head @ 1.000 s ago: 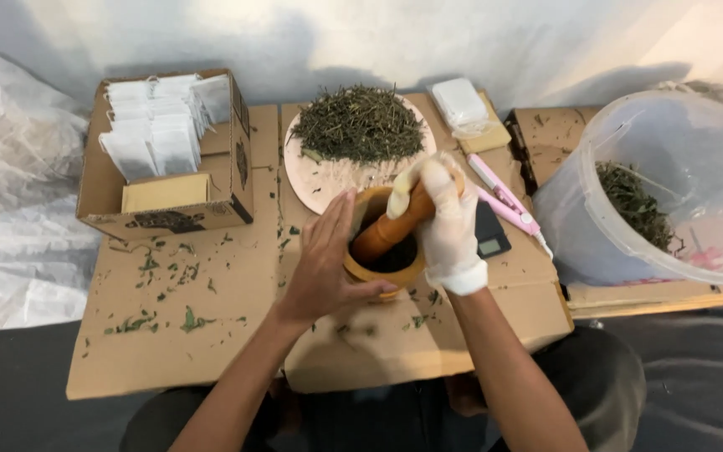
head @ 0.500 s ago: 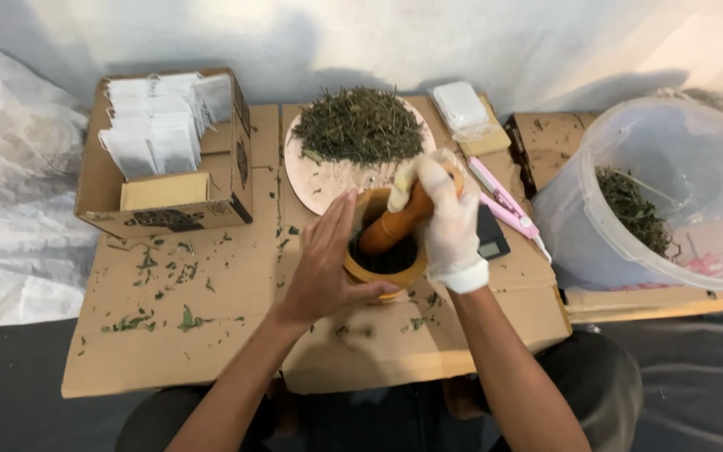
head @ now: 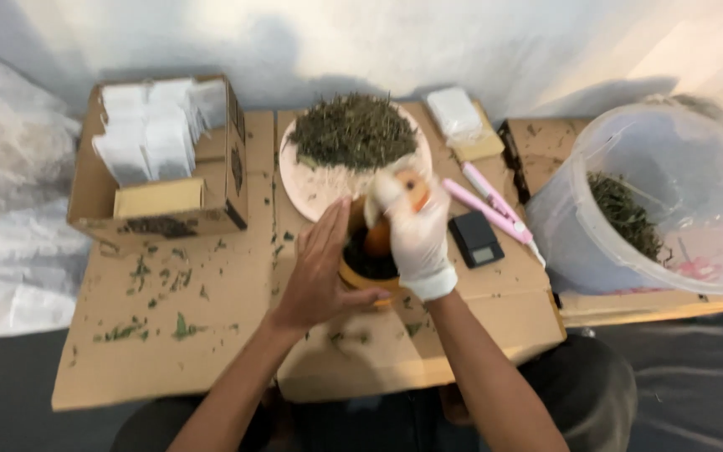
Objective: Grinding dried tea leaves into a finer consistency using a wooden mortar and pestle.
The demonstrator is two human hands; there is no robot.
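A wooden mortar with dark crushed leaves inside stands on the cardboard sheet. My bare left hand wraps around the mortar's left side and steadies it. In a white glove, my right hand grips a wooden pestle whose end is down in the mortar. Just behind the mortar lies a pale round plate heaped with dried green herbs.
An open cardboard box of white sachets stands at the back left. A big clear plastic tub holding some herbs sits at the right. A small black scale, pink tool and white packet lie right of the plate. Leaf bits litter the cardboard.
The gloved right hand has shifted the pestle a little inside the mortar, now more upright. The left hand stays on the mortar.
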